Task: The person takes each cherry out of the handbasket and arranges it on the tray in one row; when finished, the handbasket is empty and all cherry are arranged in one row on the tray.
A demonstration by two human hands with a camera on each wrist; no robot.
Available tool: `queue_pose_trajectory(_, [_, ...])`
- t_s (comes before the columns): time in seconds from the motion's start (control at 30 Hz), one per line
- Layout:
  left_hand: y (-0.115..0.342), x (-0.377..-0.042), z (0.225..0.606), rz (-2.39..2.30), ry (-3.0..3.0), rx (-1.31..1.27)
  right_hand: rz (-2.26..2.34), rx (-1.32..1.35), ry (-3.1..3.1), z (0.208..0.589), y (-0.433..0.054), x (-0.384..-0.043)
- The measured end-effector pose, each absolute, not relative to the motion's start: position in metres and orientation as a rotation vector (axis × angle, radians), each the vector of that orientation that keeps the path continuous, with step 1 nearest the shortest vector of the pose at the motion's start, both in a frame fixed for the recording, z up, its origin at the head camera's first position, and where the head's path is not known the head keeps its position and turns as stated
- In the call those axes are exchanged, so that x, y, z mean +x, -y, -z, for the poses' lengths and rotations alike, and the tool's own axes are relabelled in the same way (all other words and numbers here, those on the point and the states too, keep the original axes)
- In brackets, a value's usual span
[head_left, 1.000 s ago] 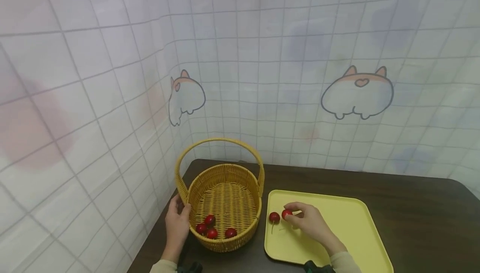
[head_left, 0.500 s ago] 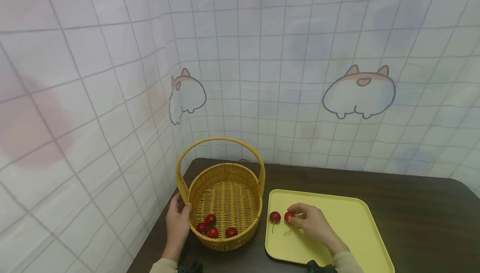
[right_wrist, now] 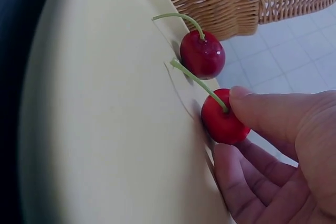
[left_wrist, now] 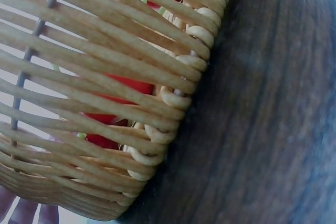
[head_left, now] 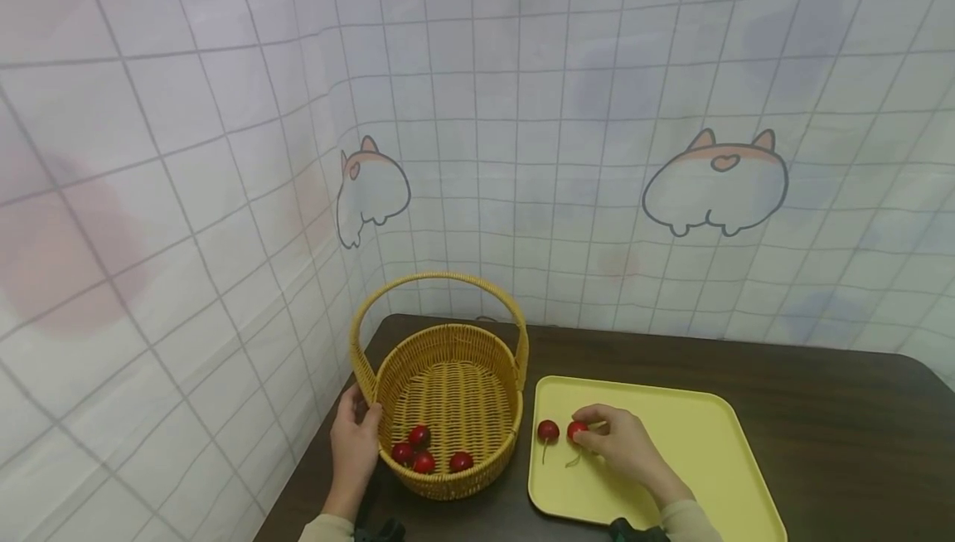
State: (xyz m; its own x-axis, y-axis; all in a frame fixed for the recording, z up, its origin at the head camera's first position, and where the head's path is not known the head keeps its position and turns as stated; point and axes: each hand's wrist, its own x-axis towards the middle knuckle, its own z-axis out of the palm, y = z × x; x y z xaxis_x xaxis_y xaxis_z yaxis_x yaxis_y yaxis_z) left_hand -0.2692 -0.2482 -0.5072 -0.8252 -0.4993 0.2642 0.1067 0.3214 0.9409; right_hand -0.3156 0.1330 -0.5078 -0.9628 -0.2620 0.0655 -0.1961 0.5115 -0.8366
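Note:
My left hand (head_left: 355,441) grips the left side of the yellow wicker basket (head_left: 507,442), thumb at the rim near the handle's base. Several dark red cherries (head_left: 419,437) lie in the near part of the basket; in the left wrist view, red cherry skin (left_wrist: 107,140) shows through the weave. Over the yellow tray (head_left: 671,426), my right hand (head_left: 622,442) pinches a bright red cherry (right_wrist: 223,116) between thumb and fingers, its green stem pointing away from the palm. A darker cherry (right_wrist: 202,54) with a stem sits on the tray just left of it.
Basket and tray stand side by side on a dark wooden table (head_left: 843,426), a narrow gap between them. The basket's tall arched handle (head_left: 440,275) rises above it. A white gridded cloth (head_left: 537,194) hangs behind and along the left.
My right hand has shifted slightly right with the bright red cherry, widening the gap to the darker one. Its stem shows more clearly now. The left hand keeps its hold on the basket.

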Motion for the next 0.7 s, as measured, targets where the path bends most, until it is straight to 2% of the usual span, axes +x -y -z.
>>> queue_pose_trajectory(0.4, [0.249, -0.270, 0.508, 1.526, 2.079, 0.345, 1.487, -0.444, -2.637, 0.508, -0.132, -0.315])
queue_pose_trajectory(0.7, [0.249, -0.269, 0.508, 1.532, 2.073, 0.326, 1.522, -0.519, -2.548, 0.505, -0.148, -0.318])
